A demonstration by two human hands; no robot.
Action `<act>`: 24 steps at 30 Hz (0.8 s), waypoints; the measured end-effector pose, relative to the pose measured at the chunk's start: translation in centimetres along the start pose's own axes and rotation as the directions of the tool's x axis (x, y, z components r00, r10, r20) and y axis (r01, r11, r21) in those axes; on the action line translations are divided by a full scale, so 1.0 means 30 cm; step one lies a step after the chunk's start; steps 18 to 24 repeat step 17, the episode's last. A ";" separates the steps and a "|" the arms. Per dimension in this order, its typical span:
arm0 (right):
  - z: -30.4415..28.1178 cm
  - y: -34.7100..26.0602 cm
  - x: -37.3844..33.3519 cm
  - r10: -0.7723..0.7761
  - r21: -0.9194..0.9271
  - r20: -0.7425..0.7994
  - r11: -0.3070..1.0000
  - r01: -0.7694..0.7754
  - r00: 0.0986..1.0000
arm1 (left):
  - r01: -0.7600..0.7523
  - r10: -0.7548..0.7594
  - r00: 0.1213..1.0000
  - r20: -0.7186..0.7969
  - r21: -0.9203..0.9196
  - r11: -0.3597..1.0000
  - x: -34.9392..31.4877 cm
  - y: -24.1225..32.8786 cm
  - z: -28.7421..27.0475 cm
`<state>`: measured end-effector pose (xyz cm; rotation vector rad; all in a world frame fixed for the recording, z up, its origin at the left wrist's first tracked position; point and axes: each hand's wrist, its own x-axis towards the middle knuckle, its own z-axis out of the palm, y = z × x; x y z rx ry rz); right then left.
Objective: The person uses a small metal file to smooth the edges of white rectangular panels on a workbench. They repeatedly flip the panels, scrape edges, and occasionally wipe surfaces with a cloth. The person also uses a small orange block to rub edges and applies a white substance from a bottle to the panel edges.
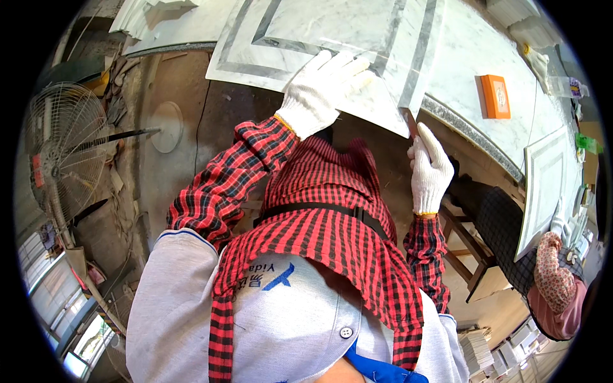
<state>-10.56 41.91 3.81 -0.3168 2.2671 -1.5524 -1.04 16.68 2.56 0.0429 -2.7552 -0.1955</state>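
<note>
A pale marble panel [377,105] with grey inlaid bands lies on the work table, its near corner jutting over the edge. My left hand [324,89], in a white knit glove, rests flat on the panel near its front edge, fingers stretched out and apart. At the jutting corner on the right, my gloved right hand [431,167] is closed round a thin brown strip-like tool [410,121]. The tool's far end meets the panel's edge there; its exact kind is hard to make out. The curled fingers hide its near end.
An orange box [496,97] sits on the marble table top [463,73] to the right. Farther right, a co-worker's gloved hand [560,225] is at another banded panel [543,182]. A wooden stool [469,262] stands below the table; a large fan [67,140] is at left.
</note>
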 end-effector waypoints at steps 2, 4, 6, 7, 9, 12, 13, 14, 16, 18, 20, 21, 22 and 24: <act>0.017 -0.006 0.005 -0.022 0.022 -0.026 0.999 0.023 0.999 | -0.006 0.006 1.000 0.003 -0.012 1.000 0.003 0.001 -0.002; 0.021 -0.001 0.007 -0.059 -0.018 -0.023 0.998 0.059 0.998 | -0.011 0.011 1.000 0.001 -0.004 1.000 0.006 0.001 0.007; 0.025 0.014 -0.008 -0.051 0.020 -0.005 0.998 0.051 0.999 | -0.014 0.014 1.000 0.000 0.011 1.000 0.007 -0.003 0.007; 0.026 0.014 -0.015 -0.028 0.032 -0.011 0.999 0.028 1.000 | -0.015 0.015 1.000 0.001 0.017 1.000 0.005 -0.004 0.009; 0.023 0.011 -0.019 -0.019 0.021 -0.003 1.000 0.019 1.000 | -0.017 0.017 1.000 0.001 0.013 1.000 0.003 -0.001 0.010; 0.017 0.008 -0.015 0.008 0.059 0.007 0.998 -0.008 1.000 | -0.022 0.022 1.000 -0.008 0.005 1.000 0.007 -0.003 0.009; 0.016 0.012 -0.014 0.022 0.079 0.015 0.997 -0.024 1.000 | -0.025 0.025 1.000 -0.012 0.011 1.000 0.001 -0.003 0.012; 0.015 0.011 -0.007 0.034 0.082 0.010 0.996 -0.034 0.999 | -0.027 0.027 1.000 -0.015 0.016 0.999 -0.004 -0.003 0.015; 0.014 0.002 0.014 0.063 0.087 -0.005 0.994 -0.062 0.998 | -0.029 0.029 1.000 -0.006 0.009 1.000 -0.004 -0.006 0.017; 0.005 0.011 0.024 0.036 0.071 0.019 0.997 -0.037 0.999 | -0.032 0.032 0.999 0.000 0.002 0.999 -0.001 -0.008 0.017; 0.005 0.011 0.024 0.036 0.071 0.019 0.997 -0.037 0.999 | -0.032 0.032 0.999 0.000 0.002 0.999 -0.001 -0.008 0.017; 0.005 0.011 0.024 0.036 0.071 0.019 0.997 -0.037 0.999 | -0.032 0.032 0.999 0.000 0.002 0.999 -0.001 -0.008 0.017; 0.005 0.011 0.024 0.036 0.071 0.019 0.997 -0.037 0.999 | -0.032 0.032 0.999 0.000 0.002 0.999 -0.001 -0.008 0.017; 0.005 0.011 0.024 0.036 0.071 0.019 0.997 -0.037 0.999 | -0.032 0.032 0.999 0.000 0.002 0.999 -0.001 -0.008 0.017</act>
